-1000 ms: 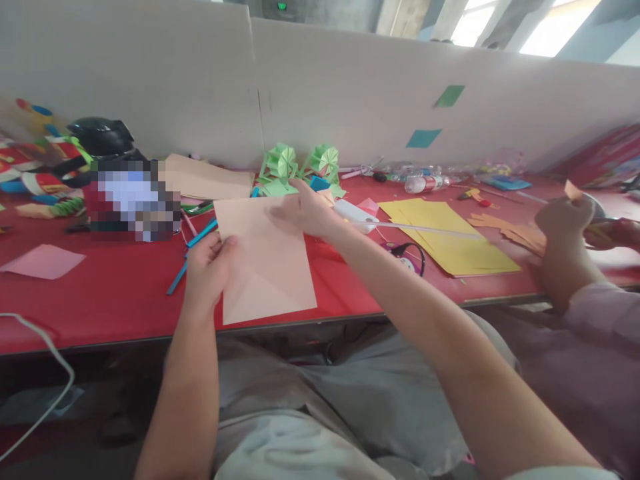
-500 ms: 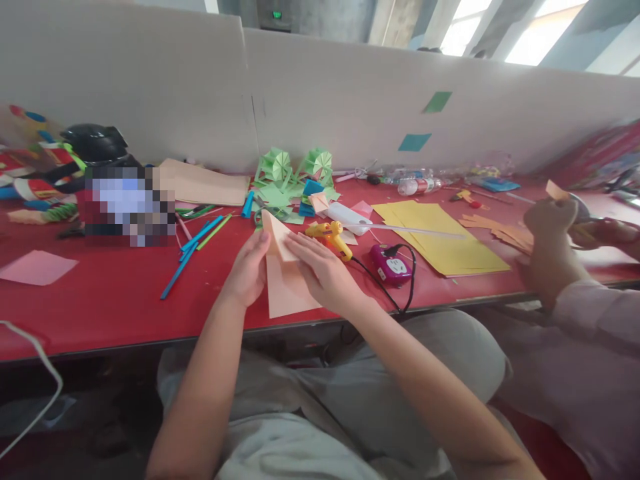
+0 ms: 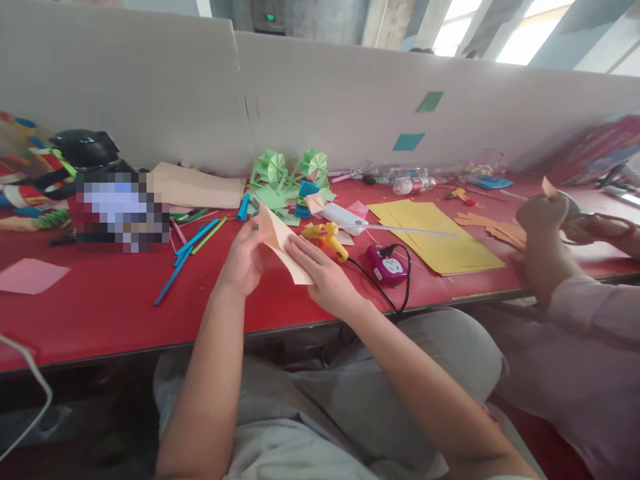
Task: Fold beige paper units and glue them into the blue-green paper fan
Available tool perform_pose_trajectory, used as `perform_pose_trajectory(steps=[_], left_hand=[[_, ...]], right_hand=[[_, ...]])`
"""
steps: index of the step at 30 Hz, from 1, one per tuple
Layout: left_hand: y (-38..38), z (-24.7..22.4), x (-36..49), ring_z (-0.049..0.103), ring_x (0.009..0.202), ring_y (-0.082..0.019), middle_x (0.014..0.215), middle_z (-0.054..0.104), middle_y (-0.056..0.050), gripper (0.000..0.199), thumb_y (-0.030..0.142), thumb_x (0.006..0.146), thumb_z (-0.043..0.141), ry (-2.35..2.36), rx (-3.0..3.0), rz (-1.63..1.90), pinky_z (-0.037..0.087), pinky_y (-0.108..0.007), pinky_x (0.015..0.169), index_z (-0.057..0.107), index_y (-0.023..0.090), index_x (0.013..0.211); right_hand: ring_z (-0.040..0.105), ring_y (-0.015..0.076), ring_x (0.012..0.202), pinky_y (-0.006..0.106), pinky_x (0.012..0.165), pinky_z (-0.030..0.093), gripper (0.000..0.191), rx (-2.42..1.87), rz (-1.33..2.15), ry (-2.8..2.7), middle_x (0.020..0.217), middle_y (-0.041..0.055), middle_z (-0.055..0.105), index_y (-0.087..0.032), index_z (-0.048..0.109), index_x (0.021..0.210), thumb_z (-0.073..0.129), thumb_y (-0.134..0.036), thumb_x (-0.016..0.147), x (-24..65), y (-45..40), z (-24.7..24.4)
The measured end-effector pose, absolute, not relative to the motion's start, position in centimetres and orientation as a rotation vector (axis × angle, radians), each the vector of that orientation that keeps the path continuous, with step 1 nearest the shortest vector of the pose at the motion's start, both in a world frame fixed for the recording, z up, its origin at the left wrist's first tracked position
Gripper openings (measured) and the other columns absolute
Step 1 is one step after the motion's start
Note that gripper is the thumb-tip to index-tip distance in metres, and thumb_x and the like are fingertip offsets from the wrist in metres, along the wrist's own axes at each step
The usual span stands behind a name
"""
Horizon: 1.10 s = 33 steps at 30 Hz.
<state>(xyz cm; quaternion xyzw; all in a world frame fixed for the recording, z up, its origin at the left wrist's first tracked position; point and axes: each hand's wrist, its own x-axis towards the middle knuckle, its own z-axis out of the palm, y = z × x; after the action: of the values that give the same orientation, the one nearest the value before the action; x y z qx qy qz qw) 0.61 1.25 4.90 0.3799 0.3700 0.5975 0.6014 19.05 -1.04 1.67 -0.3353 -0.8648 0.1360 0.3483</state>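
The yellow plastic glue gun point(image 3: 327, 239) lies on the red table point(image 3: 200, 327), and just left of it the person's two hands hold a pale peach sheet of paper point(image 3: 281, 245), folded over and tilted; whether its lower corner touches the table cannot be told. The left hand point(image 3: 241, 263) grips the sheet's left edge, thumb and fingers pinching it, though some fingertips are hidden behind the paper. The right hand point(image 3: 327, 275), nearer the wearer than the gun, lays its fingers pressed together along the sheet's right part; its thumb is out of sight. Right of the gun stands a purple box-shaped device with a white face point(image 3: 387, 265), and beyond that lie flat yellow paper sheets point(image 3: 440, 247). Behind the gun sit two pale green pleated-paper wheels point(image 3: 314, 165); left of it are narrow blue paper strips point(image 3: 175, 275). Far right of it, a small peach paper piece point(image 3: 549, 187) sticks up from a co-worker's hand point(image 3: 543, 215).
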Motion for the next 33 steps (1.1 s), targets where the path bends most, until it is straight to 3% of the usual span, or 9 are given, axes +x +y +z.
perform_pose_trajectory(steps=[3,6,8,12,15,19,27,33], left_hand=[[0.3,4.4,-0.2,0.066,0.114,-0.032,0.115,0.072,-0.012,0.054,0.053,0.076,0.071,0.812,0.853,1.367,0.057,-0.041,0.087,0.063,0.019,0.118],[-0.5,3.6,-0.9,0.062,0.123,-0.035,0.117,0.072,-0.014,0.072,0.063,0.065,0.081,0.714,0.937,1.354,0.056,-0.041,0.092,0.065,0.019,0.121],[-0.8,3.1,-1.0,0.062,0.122,-0.036,0.116,0.072,-0.014,0.076,0.062,0.057,0.088,0.672,1.037,1.333,0.056,-0.041,0.091,0.068,0.020,0.117],[-0.3,2.2,-0.4,0.071,0.101,-0.031,0.106,0.076,-0.013,0.052,0.037,0.058,0.094,0.871,1.040,1.394,0.057,-0.039,0.084,0.072,0.017,0.101],[0.2,1.8,0.1,0.072,0.093,-0.029,0.098,0.077,-0.012,0.045,0.028,0.057,0.093,0.965,0.981,1.500,0.057,-0.039,0.083,0.073,0.014,0.095],[0.5,1.8,0.5,0.072,0.090,-0.028,0.095,0.077,-0.008,0.046,0.024,0.054,0.092,0.980,0.897,1.641,0.057,-0.040,0.085,0.071,0.016,0.095],[0.6,1.9,0.4,0.073,0.098,-0.031,0.093,0.077,-0.008,0.035,0.032,0.067,0.084,0.941,0.799,1.662,0.057,-0.041,0.088,0.069,0.018,0.095],[1.1,1.7,-0.1,0.071,0.099,-0.027,0.092,0.076,-0.006,0.033,0.028,0.066,0.083,0.940,0.710,1.755,0.055,-0.038,0.091,0.069,0.018,0.094]], right_hand=[[0.055,0.0264,0.135,0.043,0.112,0.046,0.051,-0.828,0.646,-1.960,0.143,0.0070,0.061,-0.026,0.058,0.141,0.044,-0.016,0.093,19.1,-1.2,2.0],[0.069,0.0292,0.106,0.043,0.094,0.056,0.032,-0.885,0.878,-1.708,0.113,0.0083,0.074,-0.024,0.069,0.119,0.052,-0.036,0.095,18.9,-1.3,2.4],[0.069,0.0286,0.097,0.042,0.087,0.057,0.031,-0.904,0.958,-1.609,0.104,0.0080,0.074,-0.022,0.069,0.113,0.060,-0.042,0.091,18.8,-1.2,2.5],[0.066,0.0274,0.106,0.040,0.091,0.056,0.042,-0.870,0.987,-1.513,0.114,0.0089,0.071,-0.022,0.064,0.119,0.070,-0.044,0.083,18.4,-0.8,2.3],[0.066,0.0252,0.101,0.038,0.087,0.056,0.035,-0.900,0.945,-1.412,0.108,0.0085,0.071,-0.022,0.066,0.108,0.071,-0.047,0.083,18.3,-0.5,1.8],[0.064,0.0208,0.081,0.035,0.075,0.054,0.027,-0.970,0.995,-1.340,0.086,0.0048,0.068,-0.022,0.063,0.082,0.073,-0.047,0.080,18.2,0.0,1.1],[0.060,0.0170,0.071,0.031,0.066,0.050,0.034,-0.954,1.112,-1.383,0.074,0.0007,0.062,-0.023,0.051,0.075,0.076,-0.046,0.075,18.2,0.4,0.4],[0.057,0.0156,0.069,0.031,0.066,0.049,0.033,-0.972,1.130,-1.332,0.071,-0.0008,0.058,-0.022,0.051,0.069,0.077,-0.041,0.073,18.4,0.4,0.3]])
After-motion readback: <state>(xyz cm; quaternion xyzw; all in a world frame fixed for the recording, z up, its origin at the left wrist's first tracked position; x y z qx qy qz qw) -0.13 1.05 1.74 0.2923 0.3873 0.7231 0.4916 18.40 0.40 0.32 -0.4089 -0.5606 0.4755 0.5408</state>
